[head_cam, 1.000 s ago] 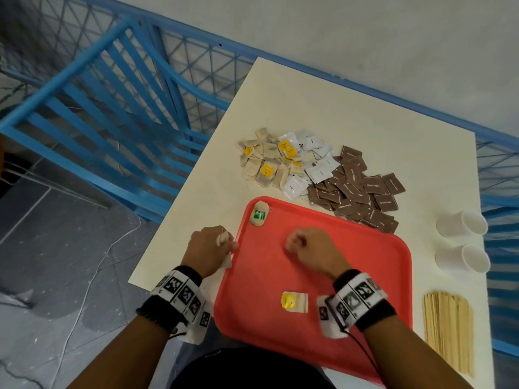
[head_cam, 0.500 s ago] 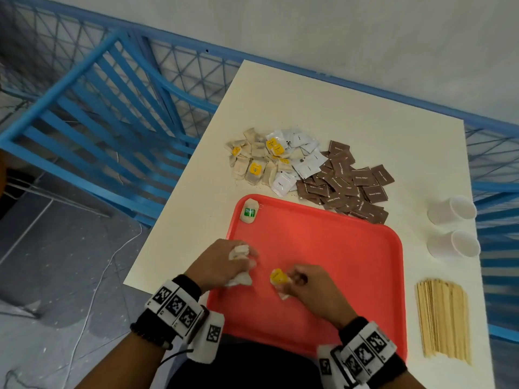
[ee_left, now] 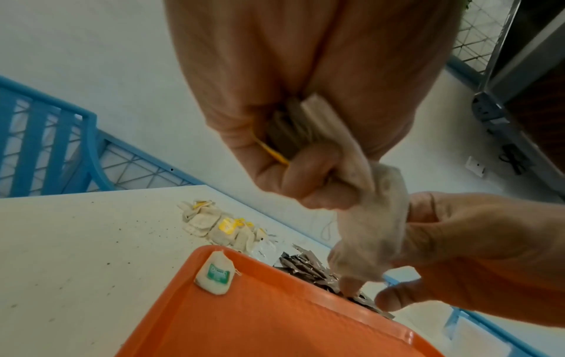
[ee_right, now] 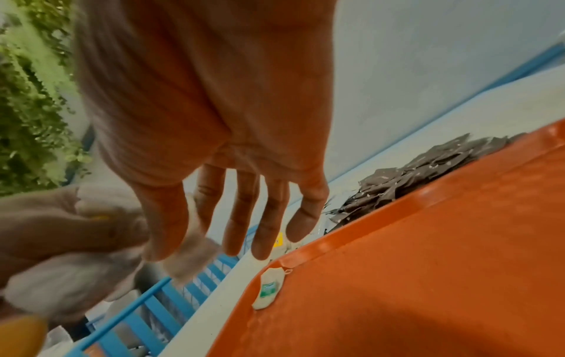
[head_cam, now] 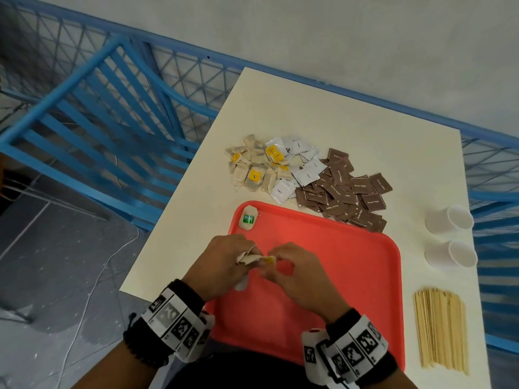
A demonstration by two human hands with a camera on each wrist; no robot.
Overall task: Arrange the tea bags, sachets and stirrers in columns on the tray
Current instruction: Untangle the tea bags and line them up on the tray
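Note:
Over the left part of the red tray (head_cam: pixel 337 276) my two hands meet. My left hand (head_cam: pixel 247 255) grips a small bundle of tea bags (ee_left: pixel 308 125), one with a yellow tag. My right hand (head_cam: pixel 273 258) pinches a beige tea bag (ee_left: pixel 373 229) that hangs from that bundle, its other fingers spread. A green-label tea bag (head_cam: pixel 247 219) lies in the tray's far left corner. Beyond the tray lie heaps of tea bags (head_cam: pixel 252 169), white sachets (head_cam: pixel 297 164) and brown sachets (head_cam: pixel 345 192). Wooden stirrers (head_cam: pixel 439 329) lie right of the tray.
Two white paper cups (head_cam: pixel 449 220) lie on their sides at the table's right edge. A blue metal railing (head_cam: pixel 112 108) runs along the table's left and far sides. The table's left edge is just beside my left hand.
My right hand picked the yellow-tagged tea bag off the tray's near part and brought it to my left hand. Both hands now meet at the bundle.

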